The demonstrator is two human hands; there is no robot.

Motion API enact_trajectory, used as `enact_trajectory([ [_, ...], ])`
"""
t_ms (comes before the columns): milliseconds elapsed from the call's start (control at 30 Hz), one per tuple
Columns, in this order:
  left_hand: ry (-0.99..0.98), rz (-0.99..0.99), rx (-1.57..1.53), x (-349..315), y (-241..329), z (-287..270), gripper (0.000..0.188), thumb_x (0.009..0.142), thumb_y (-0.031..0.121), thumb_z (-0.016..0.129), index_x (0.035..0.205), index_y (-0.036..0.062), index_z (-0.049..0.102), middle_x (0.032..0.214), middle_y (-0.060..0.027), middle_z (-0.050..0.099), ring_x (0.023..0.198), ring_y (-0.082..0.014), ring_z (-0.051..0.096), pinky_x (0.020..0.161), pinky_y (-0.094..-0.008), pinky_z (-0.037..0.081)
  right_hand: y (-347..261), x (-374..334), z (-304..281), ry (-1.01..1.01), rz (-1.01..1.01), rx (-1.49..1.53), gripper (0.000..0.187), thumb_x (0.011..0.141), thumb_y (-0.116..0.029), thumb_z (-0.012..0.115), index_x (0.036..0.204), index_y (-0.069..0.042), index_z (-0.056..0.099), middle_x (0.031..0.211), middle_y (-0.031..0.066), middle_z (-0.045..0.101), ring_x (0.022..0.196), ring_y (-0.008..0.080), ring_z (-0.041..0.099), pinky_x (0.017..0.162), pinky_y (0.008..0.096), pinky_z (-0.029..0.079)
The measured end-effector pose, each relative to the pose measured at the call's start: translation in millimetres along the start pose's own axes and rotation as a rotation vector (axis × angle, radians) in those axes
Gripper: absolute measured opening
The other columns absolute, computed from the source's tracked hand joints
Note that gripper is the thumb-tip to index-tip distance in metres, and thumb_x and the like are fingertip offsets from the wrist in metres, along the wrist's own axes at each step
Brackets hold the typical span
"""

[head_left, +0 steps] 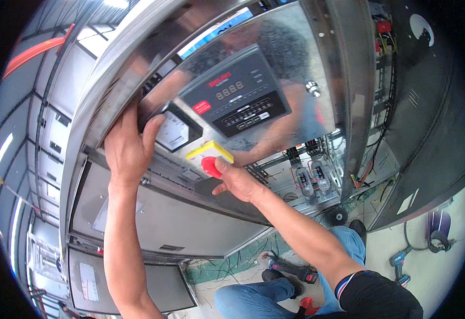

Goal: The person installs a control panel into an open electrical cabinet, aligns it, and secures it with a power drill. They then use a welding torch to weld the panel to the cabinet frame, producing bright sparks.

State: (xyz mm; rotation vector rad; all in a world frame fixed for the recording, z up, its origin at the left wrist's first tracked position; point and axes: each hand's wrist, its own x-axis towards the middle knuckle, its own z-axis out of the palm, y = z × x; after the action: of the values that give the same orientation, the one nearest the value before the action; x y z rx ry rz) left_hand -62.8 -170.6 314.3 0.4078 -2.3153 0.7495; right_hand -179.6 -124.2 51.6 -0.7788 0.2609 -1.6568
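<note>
A shiny metal panel point(296, 58) carries a dark control unit with a digit display point(235, 90) and a white-faced square meter point(176, 132). Below them sits a red rotary switch knob point(211, 166) on a yellow-edged plate point(209, 151). My right hand point(235, 181) is closed on this knob, with thumb and fingers at its side. At the panel's left edge, my left hand point(129, 146) reaches its fingers into the gap behind, so their tips are hidden. Its thumb lies in front, beside the meter, and the hand appears to grip the edge.
Wiring and breakers point(312, 178) fill the open cabinet right of the panel. A dark cabinet door point(423, 133) stands open at the right. Below lie a cordless tool point(291, 267) and a blue cordless drill point(398, 263) on the floor, near my jeans-clad legs point(256, 297).
</note>
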Motion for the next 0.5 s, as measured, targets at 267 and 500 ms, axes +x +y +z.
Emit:
enact_trajectory([
  [267, 0.043, 0.038, 0.024, 1.3, -5.8, -0.3, 0.062, 0.095, 0.042, 0.068, 0.139, 0.0002, 0.057, 0.122, -0.0276, 0.065, 0.111, -0.0468, 0.062, 0.097, -0.0482, 0.048, -5.4, -5.3, -7.7, -0.054, -0.043, 0.065, 0.091, 0.086, -0.067, 0.07, 0.154, -0.015, 0.04, 0.149, 0.0043, 0.051, 0.139, 0.0255, 0.047, 0.114, 0.0594, 0.042],
  [500, 0.048, 0.021, 0.01, -0.2, -4.6, -3.0, 0.062, 0.093, 0.047, 0.07, 0.134, 0.0018, 0.06, 0.118, -0.0252, 0.067, 0.108, -0.0457, 0.063, 0.094, -0.0493, 0.049, -27.2, -13.2, -2.7, -0.014, -0.036, 0.082, 0.102, 0.079, -0.068, 0.076, 0.156, -0.014, 0.037, 0.155, 0.0108, 0.046, 0.144, 0.0306, 0.043, 0.119, 0.0596, 0.035],
])
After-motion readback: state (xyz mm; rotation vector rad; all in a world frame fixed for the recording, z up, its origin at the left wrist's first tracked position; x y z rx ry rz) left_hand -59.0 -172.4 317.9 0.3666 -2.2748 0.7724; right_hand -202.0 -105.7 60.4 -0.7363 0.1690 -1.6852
